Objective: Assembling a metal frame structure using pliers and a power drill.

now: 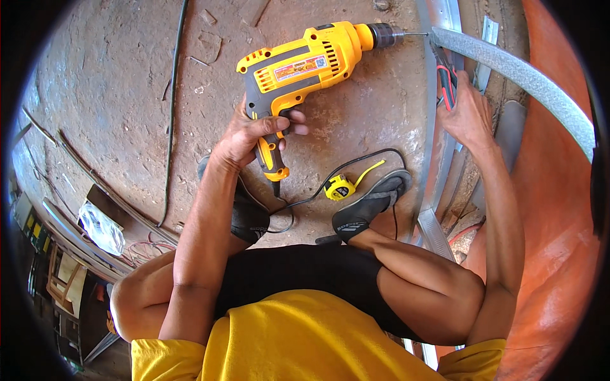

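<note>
My left hand (257, 132) is wrapped round the handle of a yellow and black corded power drill (302, 63), a finger by its trigger. The drill points right, and its thin bit (413, 33) reaches the end of a curved grey metal strip (518, 68). My right hand (467, 114) is closed on red and black handled pliers (447, 82). The jaws of the pliers are at the end of the strip, close to the bit tip; whether the bit touches the metal I cannot tell.
A yellow tape measure (339, 187) with its blade partly out lies between my feet, beside the drill's black cord (324, 180). Metal channels (438, 159) run along the right, before an orange surface (546, 254). Another black cable (173, 114) and a plastic bag (101, 228) lie left.
</note>
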### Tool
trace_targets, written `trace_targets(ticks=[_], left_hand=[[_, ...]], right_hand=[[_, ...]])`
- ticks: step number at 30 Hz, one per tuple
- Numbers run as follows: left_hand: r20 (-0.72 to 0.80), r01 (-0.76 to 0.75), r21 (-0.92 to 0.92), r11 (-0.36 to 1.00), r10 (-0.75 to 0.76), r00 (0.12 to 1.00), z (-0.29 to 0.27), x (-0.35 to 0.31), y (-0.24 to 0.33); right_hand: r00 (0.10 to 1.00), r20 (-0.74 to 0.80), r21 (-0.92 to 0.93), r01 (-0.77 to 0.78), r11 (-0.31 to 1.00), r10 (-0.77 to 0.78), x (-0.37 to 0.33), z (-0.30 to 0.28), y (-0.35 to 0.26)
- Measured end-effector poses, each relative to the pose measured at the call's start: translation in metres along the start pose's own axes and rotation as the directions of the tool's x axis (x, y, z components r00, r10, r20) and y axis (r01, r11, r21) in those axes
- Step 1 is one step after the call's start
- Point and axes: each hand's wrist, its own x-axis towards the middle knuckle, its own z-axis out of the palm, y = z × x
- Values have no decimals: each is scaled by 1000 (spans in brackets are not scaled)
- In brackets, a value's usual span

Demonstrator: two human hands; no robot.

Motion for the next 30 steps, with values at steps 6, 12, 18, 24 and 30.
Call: trace_targets(ticks=[6, 12, 18, 24, 30], left_hand=[[22, -32, 59, 998, 30, 999, -8, 0, -3], [18, -9, 49, 999, 8, 1000, -3, 2, 2], [8, -10, 26, 1000, 9, 1000, -5, 1, 1], [-28, -19, 110, 994, 22, 999, -4, 1, -2], [9, -13, 25, 1000, 13, 1000, -1, 1, 1]], right_hand=[[1000, 25, 14, -5, 1000, 5, 1, -1, -2], [1000, 18, 11, 5, 1000, -5, 1, 0, 0], [1000, 24, 11, -7, 1000, 7, 1, -1, -2], [1000, 1, 3, 22, 1000, -22, 0, 0, -2], [1000, 20, -9, 14, 1000, -14, 0, -1, -3]])
